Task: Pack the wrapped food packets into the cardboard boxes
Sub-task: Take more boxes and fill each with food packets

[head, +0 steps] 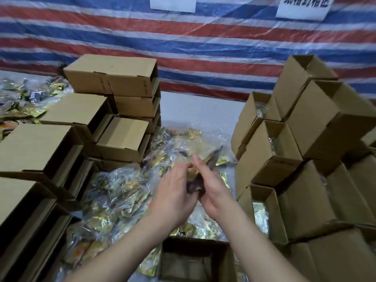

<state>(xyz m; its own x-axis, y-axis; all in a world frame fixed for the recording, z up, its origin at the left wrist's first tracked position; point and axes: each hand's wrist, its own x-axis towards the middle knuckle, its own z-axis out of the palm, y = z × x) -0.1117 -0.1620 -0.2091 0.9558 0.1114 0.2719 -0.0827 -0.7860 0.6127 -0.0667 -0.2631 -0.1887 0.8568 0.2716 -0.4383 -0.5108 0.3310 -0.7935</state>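
Note:
A heap of gold-wrapped food packets (122, 192) in clear plastic bags covers the middle of the table. Above it, my left hand (173, 192) and my right hand (211, 190) meet around a small bunch of packets (195, 180), gold and dark brown, held between them. The fingers of both hands curl round the bunch. Directly below my forearms, at the near edge, an open cardboard box (230, 261) stands with a few packets dimly visible inside.
Stacks of empty cardboard boxes (40, 147) lie on their sides at the left. Upright boxes (270, 159) holding packets crowd the right. More loose packets (22, 102) lie at the far left. A striped tarpaulin (203, 47) hangs behind the table.

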